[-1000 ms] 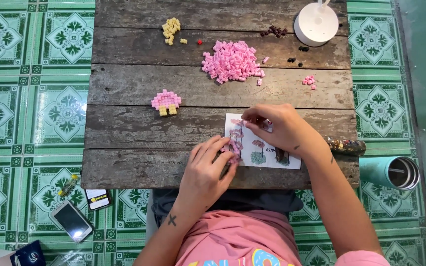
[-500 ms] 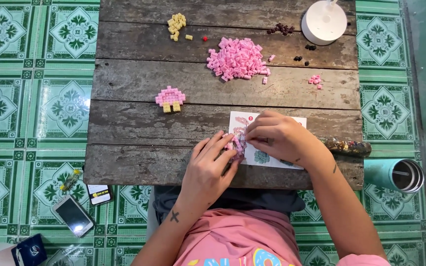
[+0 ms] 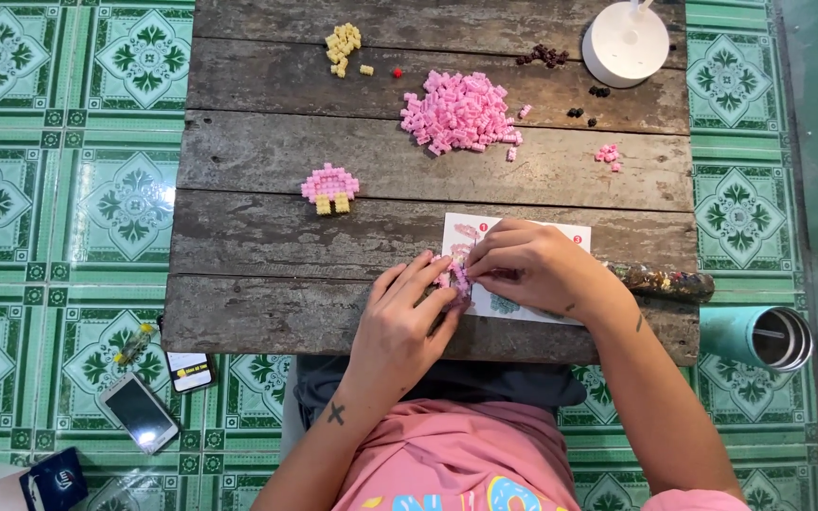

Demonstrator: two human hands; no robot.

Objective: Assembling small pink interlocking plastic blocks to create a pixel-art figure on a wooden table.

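I see left hand (image 3: 400, 326) and right hand (image 3: 532, 270) meeting at 6 o'clock on the wooden tabletop (image 3: 267, 237) | fingers of both pinch a small pink brick piece (image 3: 457, 278) over the instruction sheet (image 3: 523, 308) | pink brick pile (image 3: 461, 112) at 12 | finished pink-and-yellow figure (image 3: 330, 187) at 10 | white round container (image 3: 626, 43) at 1.

The right hand (image 3: 532, 270) hides most of the instruction sheet (image 3: 523, 312).

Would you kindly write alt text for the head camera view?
Both hands, left hand and right hand, pinch a small pink brick piece over a white instruction sheet on a weathered wooden table; a pink brick pile lies beyond.
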